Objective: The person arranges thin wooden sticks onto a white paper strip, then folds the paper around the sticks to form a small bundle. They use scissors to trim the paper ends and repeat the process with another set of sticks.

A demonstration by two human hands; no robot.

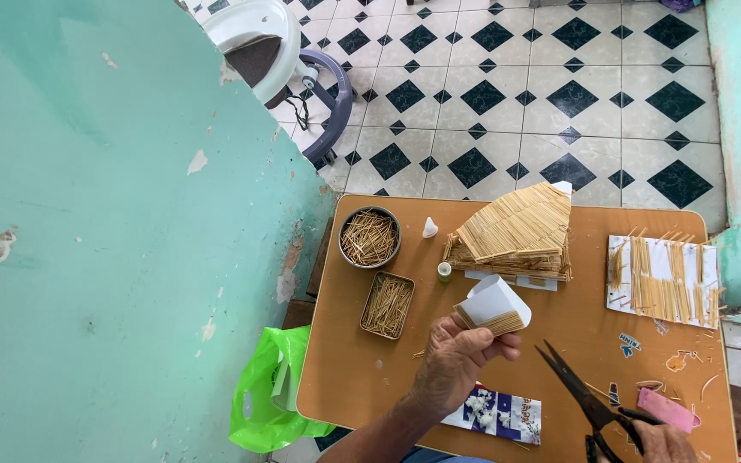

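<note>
My left hand (458, 356) holds a folded white paper piece (492, 307) with a row of small wooden sticks glued along its lower edge, lifted above the brown table (345, 360). My right hand (664, 441) grips black scissors (585, 399) at the table's near right, blades open and pointing up-left toward the paper. Behind the paper stands a small house model (516, 233) with a roof of wooden sticks.
A round tin (370, 237) and a rectangular tin (387, 305) hold loose sticks. A glue cap (430, 227), small green bottle (444, 272), stick-covered white sheet (664, 279), printed card (497, 413) and pink item (666, 408) lie about. Green bag (269, 387) hangs left; teal wall left, chair beyond.
</note>
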